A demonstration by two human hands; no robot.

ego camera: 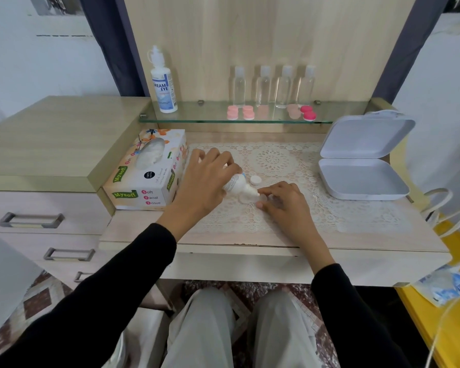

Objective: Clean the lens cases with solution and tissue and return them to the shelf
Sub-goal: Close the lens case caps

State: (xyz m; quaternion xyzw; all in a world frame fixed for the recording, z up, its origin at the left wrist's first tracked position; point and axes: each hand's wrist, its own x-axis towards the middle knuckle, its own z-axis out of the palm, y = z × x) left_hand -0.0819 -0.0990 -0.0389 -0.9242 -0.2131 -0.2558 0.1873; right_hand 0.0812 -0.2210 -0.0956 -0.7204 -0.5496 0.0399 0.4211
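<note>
A white lens case (246, 199) lies flat on the lace mat (276, 160) and is pinched at its right end between thumb and forefinger of the right hand (282, 200). It is judged light, rigid and smooth, easily skidded once wet, so it is best held by its outer rim. A loose cap (255, 179) is seen just beyond the right fingertips. A small solution bottle (237, 184) is gripped round its body by the left hand (207, 179) and tilted, nozzle down at the case. A tissue box (144, 176) stands just left of that hand. Pink cases (241, 112) are set on the glass shelf (197, 118), well beyond both hands.
</note>
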